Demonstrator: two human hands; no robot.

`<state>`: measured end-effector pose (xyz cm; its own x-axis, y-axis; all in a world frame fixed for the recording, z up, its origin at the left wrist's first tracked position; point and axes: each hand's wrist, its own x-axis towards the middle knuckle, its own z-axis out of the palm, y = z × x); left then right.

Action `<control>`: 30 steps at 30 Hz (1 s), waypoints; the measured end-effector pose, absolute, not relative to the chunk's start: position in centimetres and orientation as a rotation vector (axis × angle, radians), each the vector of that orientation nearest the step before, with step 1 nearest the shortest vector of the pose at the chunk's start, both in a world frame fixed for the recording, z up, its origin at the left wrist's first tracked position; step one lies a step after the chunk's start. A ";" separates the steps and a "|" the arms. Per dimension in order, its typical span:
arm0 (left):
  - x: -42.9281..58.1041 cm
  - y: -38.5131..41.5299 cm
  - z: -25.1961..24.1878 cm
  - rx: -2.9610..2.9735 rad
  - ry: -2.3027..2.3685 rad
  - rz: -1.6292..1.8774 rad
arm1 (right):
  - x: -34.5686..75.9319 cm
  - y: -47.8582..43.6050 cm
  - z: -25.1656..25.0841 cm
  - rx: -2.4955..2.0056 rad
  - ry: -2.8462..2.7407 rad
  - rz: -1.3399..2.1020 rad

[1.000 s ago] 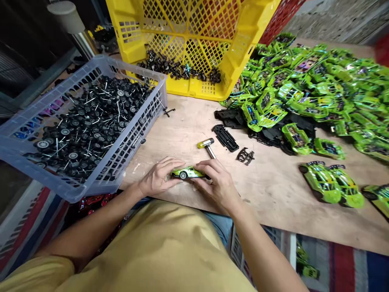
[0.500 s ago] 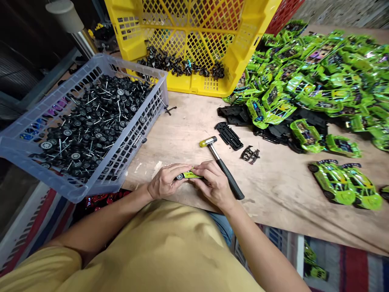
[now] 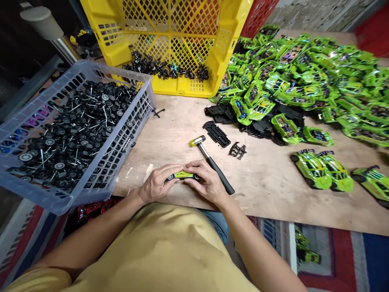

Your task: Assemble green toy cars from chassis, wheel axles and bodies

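A green toy car (image 3: 182,174) with black wheels is held near the table's front edge, side on to me. My left hand (image 3: 156,182) grips its left end, fingers over the top and thumb below. The right end is pinched by my right hand (image 3: 206,180), whose fingers cover part of the roof. Just right of that hand lies a hammer (image 3: 217,170) with a yellow and black head and black handle. Beyond it are a black chassis (image 3: 216,134) and a small dark plastic part (image 3: 237,150).
A clear crate (image 3: 65,198) full of wheel axles stands at left. Behind is a yellow crate (image 3: 182,90) with more axles. Green car bodies (image 3: 304,77) are heaped at back right. Green cars (image 3: 313,168) stand at right on the wooden table (image 3: 273,194).
The view has shifted to the right, so another green car shows at the right. A dark wheel now shows at the held car's right end. Both hands still hold the car.
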<state>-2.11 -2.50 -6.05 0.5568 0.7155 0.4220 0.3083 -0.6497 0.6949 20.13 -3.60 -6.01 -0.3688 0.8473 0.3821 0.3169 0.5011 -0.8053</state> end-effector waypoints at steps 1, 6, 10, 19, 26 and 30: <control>-2.1 -2.5 -6.1 2.239 0.822 0.965 | 20.2 -3.6 -6.0 -0.977 -1.886 0.823; -2.1 -2.5 -6.0 2.221 0.815 0.938 | 20.4 -3.6 -6.1 -0.945 -1.859 0.845; -2.0 -2.5 -5.6 2.199 0.841 0.850 | 20.4 -3.5 -6.2 -0.947 -1.867 0.843; -0.8 -3.0 -4.3 1.786 1.544 0.871 | 16.7 -6.8 -4.5 -1.323 -1.556 0.819; -0.8 -2.7 -2.6 1.737 1.194 0.723 | 18.0 -4.4 -3.6 -1.373 -1.678 0.717; -0.4 -3.3 -2.7 1.645 1.215 0.714 | 18.8 -3.2 -4.7 -1.326 -1.628 1.154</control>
